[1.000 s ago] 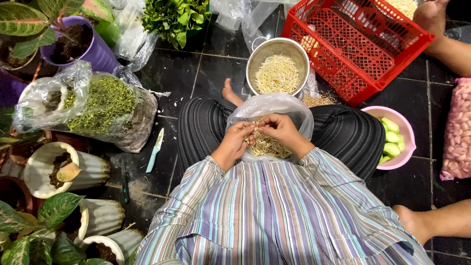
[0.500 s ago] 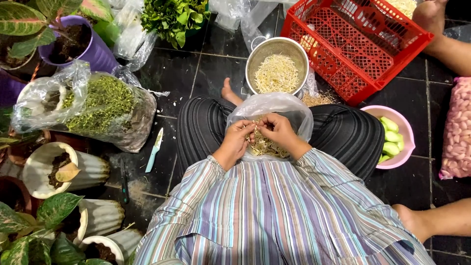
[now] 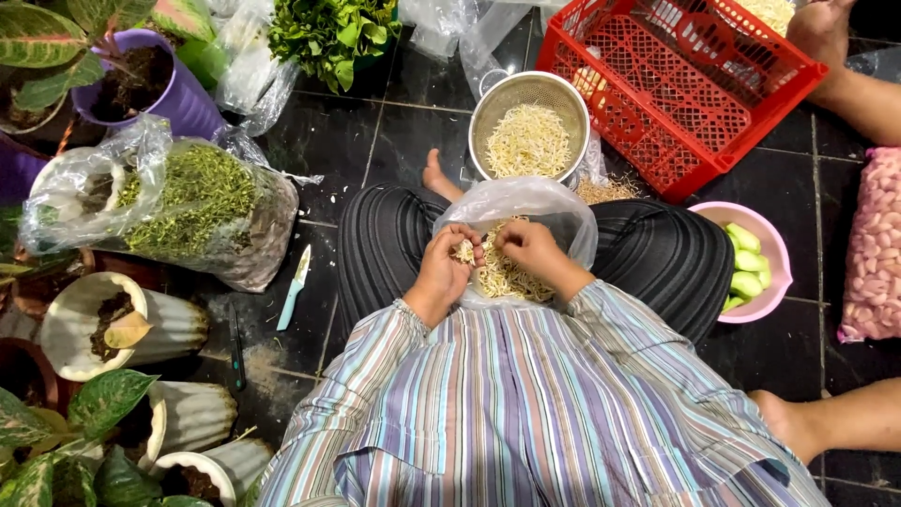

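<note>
I sit cross-legged on dark floor tiles with a clear plastic bag (image 3: pixel 544 202) of pale bean sprouts (image 3: pixel 507 277) open in my lap. My left hand (image 3: pixel 446 272) holds a small bunch of sprouts in its curled fingers. My right hand (image 3: pixel 527 246) pinches a sprout right beside it, over the bag's mouth. Just beyond my knees stands a round metal colander (image 3: pixel 493 103) holding a heap of sprouts (image 3: pixel 527 141).
A red plastic crate (image 3: pixel 690 89) lies far right with another person's foot (image 3: pixel 818 28) by it. A pink bowl (image 3: pixel 771 249) of green pieces sits right, a bag of peanuts (image 3: pixel 873 244) beyond. Left: bagged greens (image 3: pixel 188 202), a small knife (image 3: pixel 294 286), potted plants (image 3: pixel 141 84).
My hands have stayed over the bag, fingers shifting slightly on the sprouts. Nothing else has moved.
</note>
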